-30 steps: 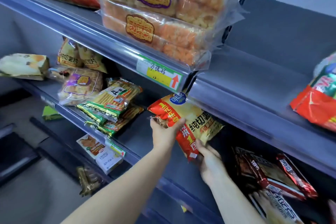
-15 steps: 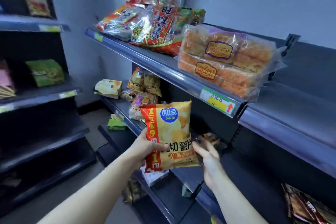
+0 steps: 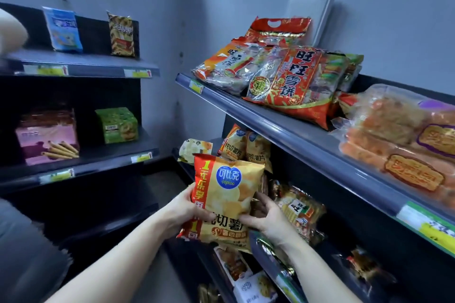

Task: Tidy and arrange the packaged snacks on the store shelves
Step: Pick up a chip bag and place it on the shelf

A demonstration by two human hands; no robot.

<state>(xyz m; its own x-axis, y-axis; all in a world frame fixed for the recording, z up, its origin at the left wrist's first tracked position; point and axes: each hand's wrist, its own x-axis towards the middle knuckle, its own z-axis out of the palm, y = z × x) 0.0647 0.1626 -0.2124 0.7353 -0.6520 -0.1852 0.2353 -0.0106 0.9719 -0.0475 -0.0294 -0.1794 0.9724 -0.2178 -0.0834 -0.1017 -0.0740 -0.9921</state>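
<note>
The right-hand shelving dominates the view, and its sloping upper shelf (image 3: 295, 140) is loaded with clear packs of golden pastry (image 3: 398, 135) at the near end and a red rice-cracker bag (image 3: 295, 81) farther along. A second shelving unit (image 3: 81, 66) is seen at the left, sparsely stocked. In the middle, in front of the lower right-hand shelf, a yellow and red potato chip bag (image 3: 226, 199) is held upright and off any shelf. Two matching chip bags (image 3: 236, 142) are stood at the far end of that lower shelf, so that spot is judged the likely place for it.

The bag is gripped low on its left edge by the left hand (image 3: 182, 211) and low on its right edge by the right hand (image 3: 268, 219), each thumb laid across the front.

The bag is judged light, puffed with air and slick-skinned, with brittle contents. It is best taken by the side seams or crimped ends, not squeezed across the belly.
</note>
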